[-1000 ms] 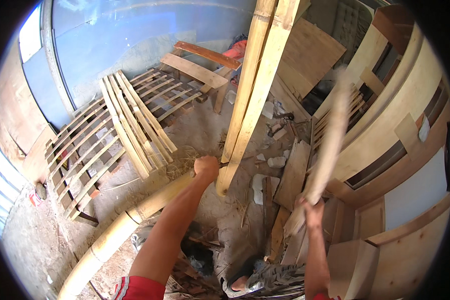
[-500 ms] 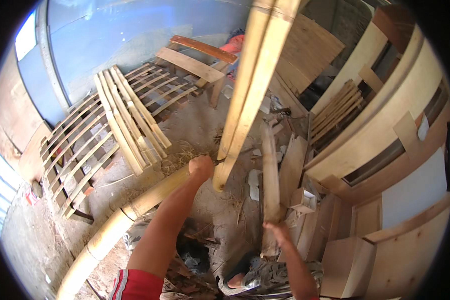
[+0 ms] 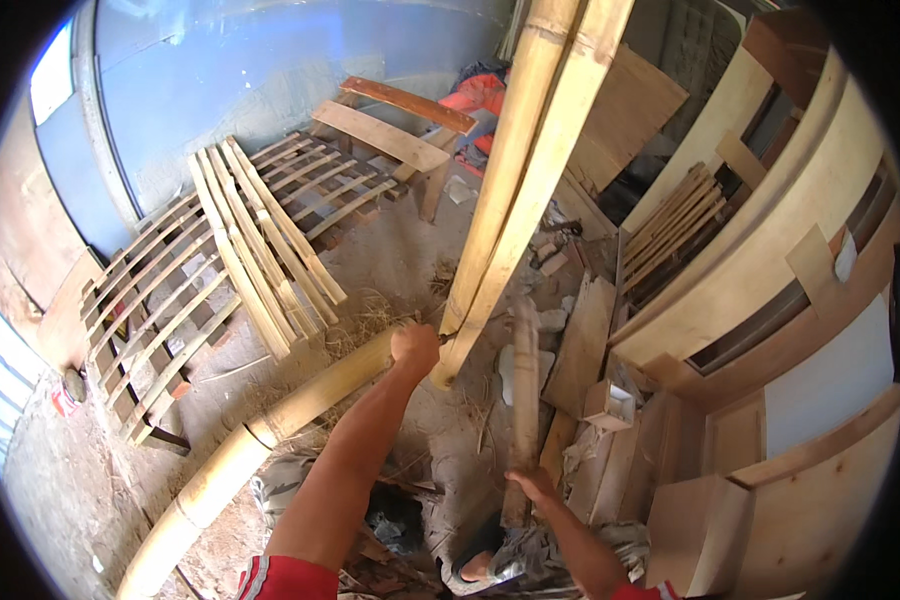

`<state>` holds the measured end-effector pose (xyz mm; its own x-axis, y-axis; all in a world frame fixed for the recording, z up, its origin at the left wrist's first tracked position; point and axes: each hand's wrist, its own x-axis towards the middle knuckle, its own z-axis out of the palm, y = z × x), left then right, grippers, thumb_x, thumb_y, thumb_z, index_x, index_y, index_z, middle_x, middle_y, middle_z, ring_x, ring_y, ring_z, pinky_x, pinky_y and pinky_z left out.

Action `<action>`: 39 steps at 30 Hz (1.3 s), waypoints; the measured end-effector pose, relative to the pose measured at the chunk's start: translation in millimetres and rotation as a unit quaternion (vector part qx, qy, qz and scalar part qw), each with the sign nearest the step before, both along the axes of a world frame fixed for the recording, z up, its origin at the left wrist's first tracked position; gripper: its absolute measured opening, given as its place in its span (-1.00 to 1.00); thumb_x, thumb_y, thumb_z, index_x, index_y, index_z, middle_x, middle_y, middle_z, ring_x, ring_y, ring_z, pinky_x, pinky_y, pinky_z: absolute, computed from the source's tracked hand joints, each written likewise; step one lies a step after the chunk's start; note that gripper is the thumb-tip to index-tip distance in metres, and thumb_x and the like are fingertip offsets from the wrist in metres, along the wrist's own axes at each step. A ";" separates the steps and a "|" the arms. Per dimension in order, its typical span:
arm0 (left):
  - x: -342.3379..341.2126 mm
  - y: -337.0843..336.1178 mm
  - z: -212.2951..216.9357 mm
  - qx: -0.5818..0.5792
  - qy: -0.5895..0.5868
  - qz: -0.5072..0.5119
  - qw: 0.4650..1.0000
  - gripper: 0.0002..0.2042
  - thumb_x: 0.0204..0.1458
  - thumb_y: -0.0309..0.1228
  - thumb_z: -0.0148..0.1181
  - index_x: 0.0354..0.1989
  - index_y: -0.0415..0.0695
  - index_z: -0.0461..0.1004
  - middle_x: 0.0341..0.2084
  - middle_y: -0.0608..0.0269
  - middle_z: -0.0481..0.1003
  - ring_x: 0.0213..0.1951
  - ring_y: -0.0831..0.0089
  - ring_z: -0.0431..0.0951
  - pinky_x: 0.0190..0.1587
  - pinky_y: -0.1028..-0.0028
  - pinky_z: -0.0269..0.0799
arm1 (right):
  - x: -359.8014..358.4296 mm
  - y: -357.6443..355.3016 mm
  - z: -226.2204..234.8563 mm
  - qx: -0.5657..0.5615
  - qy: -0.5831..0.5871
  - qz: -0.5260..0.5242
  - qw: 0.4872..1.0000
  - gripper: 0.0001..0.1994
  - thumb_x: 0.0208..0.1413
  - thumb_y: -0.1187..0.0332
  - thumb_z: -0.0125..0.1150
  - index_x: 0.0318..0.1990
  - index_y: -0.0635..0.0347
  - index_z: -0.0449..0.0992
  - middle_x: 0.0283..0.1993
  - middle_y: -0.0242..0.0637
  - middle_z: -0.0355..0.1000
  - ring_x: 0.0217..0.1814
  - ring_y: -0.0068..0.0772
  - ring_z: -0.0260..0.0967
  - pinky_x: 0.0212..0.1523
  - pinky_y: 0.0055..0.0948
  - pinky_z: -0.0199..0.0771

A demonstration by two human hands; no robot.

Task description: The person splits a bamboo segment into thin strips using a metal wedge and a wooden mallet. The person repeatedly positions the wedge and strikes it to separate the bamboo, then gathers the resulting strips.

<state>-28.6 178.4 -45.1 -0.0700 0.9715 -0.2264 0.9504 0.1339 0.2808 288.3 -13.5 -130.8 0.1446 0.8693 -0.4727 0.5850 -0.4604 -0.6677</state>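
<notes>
A tall bamboo pole [image 3: 515, 170], parted by a long lengthwise crack, leans up out of the far edge. My left hand [image 3: 415, 348] is closed in a fist beside its lower end. From that fist a short dark piece of a knife [image 3: 447, 338] reaches into the bamboo; the handle is hidden by my fingers. My right hand [image 3: 532, 485] grips a rough, thick wooden stick [image 3: 524, 400] low down, its blurred upper end pointing away from me. The stick stands apart from the pole, to its right. A thick round bamboo pole [image 3: 290, 405] lies beneath my left forearm.
Split bamboo strips [image 3: 260, 240] rest across a slatted bamboo frame [image 3: 160, 350] at left. A wooden bench [image 3: 382, 135] stands by the blue wall [image 3: 270, 60]. Boards [image 3: 580, 350], a small wooden box [image 3: 608, 405] and wooden furniture parts [image 3: 710, 530] crowd the right side.
The stick in my right hand has swung left, nearer the cracked pole. My left hand has shifted slightly right and nearer me, and the pole's top leans farther right.
</notes>
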 end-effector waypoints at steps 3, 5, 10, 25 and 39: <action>5.3 -9.9 -24.3 0.033 -0.043 0.026 0.998 -0.82 0.04 -0.38 0.18 -0.25 -0.14 0.65 -0.22 0.06 0.63 -0.12 0.14 0.63 -0.14 0.24 0.54 | 48.3 2.1 -3.1 -0.033 0.065 -0.127 0.989 -0.37 -0.22 0.07 0.46 -0.05 0.42 0.56 0.00 -0.08 0.51 -0.05 -0.18 0.46 0.00 -0.26 0.38; 9.0 -3.8 -28.3 0.035 -0.055 0.030 0.997 -0.82 0.04 -0.38 0.18 -0.26 -0.13 0.66 -0.24 0.05 0.63 -0.12 0.14 0.63 -0.14 0.23 0.54 | 74.7 18.2 6.6 0.046 0.020 -0.164 0.985 -0.34 -0.22 0.11 0.46 0.01 0.44 0.51 -0.02 -0.13 0.51 -0.08 -0.21 0.46 -0.02 -0.30 0.39; 15.6 -6.0 -22.9 0.013 -0.048 0.026 0.998 -0.81 0.04 -0.39 0.16 -0.26 -0.13 0.66 -0.21 0.06 0.63 -0.11 0.15 0.64 -0.14 0.26 0.55 | 50.1 61.5 115.1 0.327 0.152 -0.177 0.916 -0.42 -0.12 0.25 0.45 0.02 0.45 0.45 0.00 -0.07 0.46 -0.01 -0.18 0.43 0.06 -0.26 0.42; 5.9 -7.2 -22.8 0.008 -0.028 0.050 0.998 -0.79 0.04 -0.37 0.15 -0.23 -0.16 0.65 -0.20 0.10 0.64 -0.10 0.18 0.64 -0.09 0.26 0.53 | 14.9 5.6 -48.6 -0.067 -0.028 -0.058 0.996 -0.32 -0.18 -0.05 0.45 -0.12 0.51 0.53 -0.17 0.06 0.52 -0.15 -0.11 0.47 -0.11 -0.16 0.42; 52.9 -11.0 -14.7 -0.235 -0.260 0.067 0.934 -0.65 0.14 -0.18 0.18 -0.29 -0.32 0.49 -0.42 0.03 0.50 -0.40 0.28 0.49 -0.37 0.25 0.42 | 21.8 -34.5 -107.2 -0.158 -0.060 -0.049 0.984 -0.15 -0.16 -0.10 0.45 0.07 0.58 0.41 0.11 0.17 0.42 0.17 0.01 0.41 0.08 -0.12 0.40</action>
<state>24.3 167.3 -59.8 0.0544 0.7465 -0.6631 0.6681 0.4664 0.5798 310.2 -48.0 -237.9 0.2915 0.6615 -0.6910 0.5936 -0.6915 -0.4115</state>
